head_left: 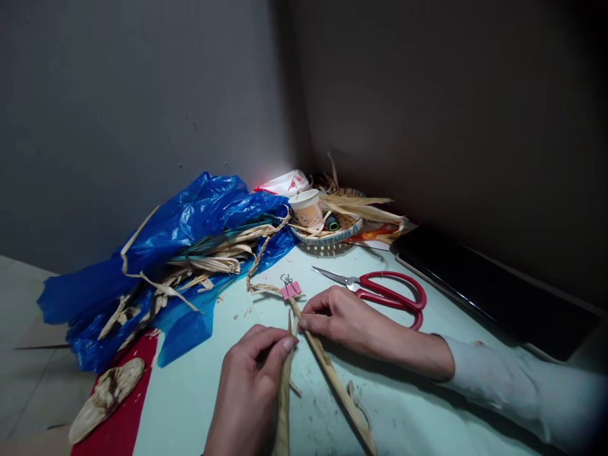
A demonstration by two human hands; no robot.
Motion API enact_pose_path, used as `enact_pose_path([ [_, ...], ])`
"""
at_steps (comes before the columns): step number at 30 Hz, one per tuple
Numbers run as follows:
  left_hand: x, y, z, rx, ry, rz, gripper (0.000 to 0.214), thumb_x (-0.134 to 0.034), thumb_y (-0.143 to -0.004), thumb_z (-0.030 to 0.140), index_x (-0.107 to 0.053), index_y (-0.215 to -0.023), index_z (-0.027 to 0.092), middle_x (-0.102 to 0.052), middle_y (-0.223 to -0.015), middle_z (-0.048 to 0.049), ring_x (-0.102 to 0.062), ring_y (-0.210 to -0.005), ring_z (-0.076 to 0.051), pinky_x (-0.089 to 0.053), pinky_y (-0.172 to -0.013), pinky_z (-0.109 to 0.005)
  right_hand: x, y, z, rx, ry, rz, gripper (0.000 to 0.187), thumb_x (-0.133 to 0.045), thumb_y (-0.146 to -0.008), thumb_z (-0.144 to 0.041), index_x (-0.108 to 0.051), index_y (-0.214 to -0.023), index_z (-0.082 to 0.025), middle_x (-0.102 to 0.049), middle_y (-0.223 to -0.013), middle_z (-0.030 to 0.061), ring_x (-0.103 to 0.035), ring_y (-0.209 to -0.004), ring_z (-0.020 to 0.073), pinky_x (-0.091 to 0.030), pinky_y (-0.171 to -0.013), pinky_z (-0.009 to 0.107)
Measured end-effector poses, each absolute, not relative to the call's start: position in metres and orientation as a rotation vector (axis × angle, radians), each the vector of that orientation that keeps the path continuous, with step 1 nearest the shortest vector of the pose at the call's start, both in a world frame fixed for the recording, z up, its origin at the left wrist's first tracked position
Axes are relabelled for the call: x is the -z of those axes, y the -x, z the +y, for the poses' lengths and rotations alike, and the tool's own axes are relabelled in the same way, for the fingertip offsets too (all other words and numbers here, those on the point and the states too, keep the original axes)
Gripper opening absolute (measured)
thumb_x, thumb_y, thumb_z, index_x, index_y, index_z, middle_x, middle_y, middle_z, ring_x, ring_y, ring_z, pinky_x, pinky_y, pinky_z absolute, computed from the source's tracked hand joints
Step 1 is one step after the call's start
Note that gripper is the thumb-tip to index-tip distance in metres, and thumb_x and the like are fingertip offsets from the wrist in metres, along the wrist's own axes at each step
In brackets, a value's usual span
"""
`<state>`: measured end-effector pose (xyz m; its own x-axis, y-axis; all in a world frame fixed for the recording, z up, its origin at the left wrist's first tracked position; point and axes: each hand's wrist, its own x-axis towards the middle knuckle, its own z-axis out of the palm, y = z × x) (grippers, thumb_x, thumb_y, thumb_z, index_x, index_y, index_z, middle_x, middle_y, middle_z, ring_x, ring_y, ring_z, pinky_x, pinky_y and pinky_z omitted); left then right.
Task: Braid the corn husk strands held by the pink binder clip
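Strips [304, 354]: two long husk strips on the table [199, 392], long axes running toward the person.
Left hand [251, 380]: grip pinched on near strip.
Right hand [342, 320]: grip pinched on other strip, below clip [291, 289].
Scissors [384, 291]: just beyond right hand.

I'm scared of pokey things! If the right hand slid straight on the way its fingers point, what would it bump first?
Not the scissors; they lie behind it. The right hand points left along the table, so it would probably meet the husk strips it already pinches, then the left hand, though depth is unclear.
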<state>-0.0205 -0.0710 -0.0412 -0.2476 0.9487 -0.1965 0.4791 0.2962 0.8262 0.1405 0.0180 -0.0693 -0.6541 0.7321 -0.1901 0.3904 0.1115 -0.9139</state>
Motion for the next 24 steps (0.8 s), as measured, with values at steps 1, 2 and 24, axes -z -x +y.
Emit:
enact_pose_path([
  [1, 0.044, 0.020, -0.071, -0.830, -1.242, 1.860, 0.017, -0.064, -0.077, 0.035, -0.071, -0.075, 0.019, -0.063, -0.070, -0.0023, -0.056, -0.069, -0.019, -0.040, -0.066, -0.028, 0.069, -0.141, 0.018, -1.556, 1.103, -2.083, 0.028, -0.054, -0.080, -0.034, -0.072, -0.075, -0.014, -0.051, -0.061, -0.0009, -0.042, -0.060, 0.0122, -0.029, -0.051, 0.023],
  [2, 0.047, 0.018, -0.071, -0.819, -1.207, 1.864, 0.018, -0.065, -0.076, 0.035, -0.070, -0.081, 0.018, -0.060, -0.066, -0.0006, -0.054, -0.065, -0.019, -0.038, -0.063, -0.027, 0.070, -0.141, 0.018, -1.557, 1.101, -2.079, 0.028, -0.054, -0.080, -0.035, -0.071, -0.075, -0.014, -0.050, -0.060, -0.0012, -0.042, -0.060, 0.0121, -0.029, -0.051, 0.023],
  [24, 0.052, 0.014, -0.066, -0.596, -1.506, 2.036, 0.019, -0.048, -0.082, 0.033, -0.053, -0.067, 0.022, -0.052, -0.070, -0.0004, -0.050, -0.069, -0.020, -0.033, -0.064, -0.031, 0.073, -0.141, 0.016, -1.581, 1.022, -2.061, 0.027, -0.055, -0.084, -0.035, -0.071, -0.074, -0.015, -0.044, -0.061, -0.0030, -0.036, -0.062, 0.0108, -0.028, -0.053, 0.022],
])
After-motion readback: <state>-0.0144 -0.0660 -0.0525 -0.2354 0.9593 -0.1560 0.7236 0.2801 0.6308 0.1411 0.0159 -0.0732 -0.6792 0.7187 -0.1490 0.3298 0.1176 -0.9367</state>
